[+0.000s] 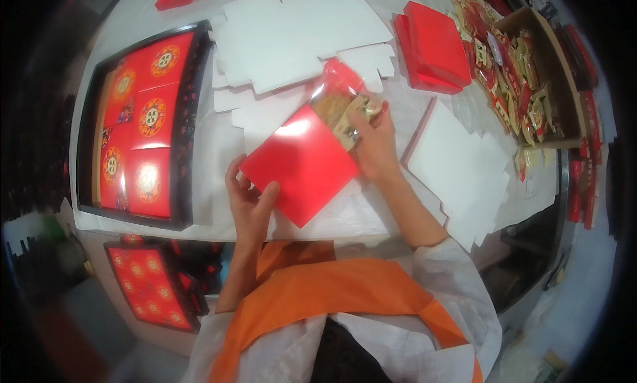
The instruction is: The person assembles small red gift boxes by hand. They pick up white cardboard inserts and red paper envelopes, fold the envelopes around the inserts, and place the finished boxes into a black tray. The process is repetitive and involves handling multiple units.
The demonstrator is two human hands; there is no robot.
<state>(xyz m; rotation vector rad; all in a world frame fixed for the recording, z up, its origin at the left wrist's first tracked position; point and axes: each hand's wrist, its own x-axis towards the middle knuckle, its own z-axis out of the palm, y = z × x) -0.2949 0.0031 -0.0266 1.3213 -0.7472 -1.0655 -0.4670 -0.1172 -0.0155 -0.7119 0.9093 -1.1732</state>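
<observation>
In front of me a glossy red square box (302, 170) is held tilted above the white-covered table. My left hand (251, 204) grips its left corner, with the thumb on top and the fingers at the edge and underneath. At the box's far right edge, my right hand (377, 144) pinches a clear packet (335, 107) with a gold label and something brownish inside. The packet's near end meets the edge of the box; whether part of it is inside cannot be seen. A red piece shows at the packet's far end.
White flat cardboard blanks (298, 34) lie at the back, and more blanks (464, 174) to the right. Red boxes (434, 48) are stacked back right, by a carton (554, 64) and many packets (507, 84). A black-rimmed tray (182, 137) holds several red boxes (152, 117) on the left.
</observation>
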